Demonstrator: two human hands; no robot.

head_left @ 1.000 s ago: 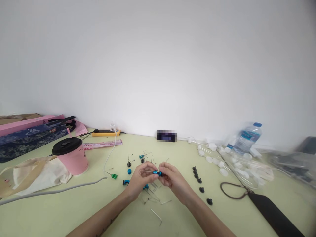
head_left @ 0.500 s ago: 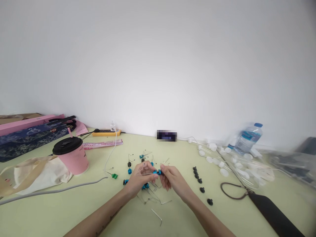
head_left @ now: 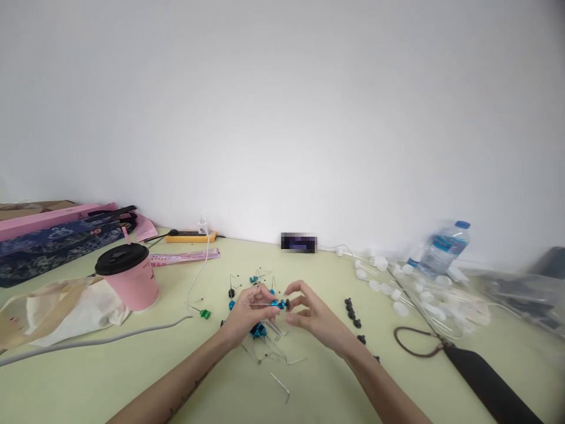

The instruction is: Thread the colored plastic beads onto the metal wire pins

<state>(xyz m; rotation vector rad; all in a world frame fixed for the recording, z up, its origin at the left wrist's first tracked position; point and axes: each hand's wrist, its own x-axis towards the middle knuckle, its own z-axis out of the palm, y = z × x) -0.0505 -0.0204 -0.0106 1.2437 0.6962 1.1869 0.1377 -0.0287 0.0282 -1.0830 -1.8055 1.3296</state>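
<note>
My left hand (head_left: 247, 315) is closed, its fingers pinching a small blue metal piece with a bent wire (head_left: 277, 304). A black disc-like cap (head_left: 288, 304) sits at that piece's right end. Just right of the cap is my right hand (head_left: 311, 315), thumb and fingers apart with nothing between them; I cannot tell whether a fingertip touches the cap. Below my left hand lie more blue and black pieces (head_left: 258, 330) with bent wires, partly hidden. Similar wired pieces stand behind it. A loose bent metal rod (head_left: 280, 386) lies nearer to me.
Several black caps (head_left: 349, 306) form a row on the right, some hidden by my right forearm. A green piece (head_left: 205, 314) and a pink cup (head_left: 132, 280) are on the left. White plastic parts (head_left: 401, 308), a water bottle (head_left: 444, 250) and a black strap (head_left: 481, 377) lie at the right.
My right hand has let go of the piece's right end and opened its fingers, uncovering the black cap. My left hand still holds the blue piece, almost in place.
</note>
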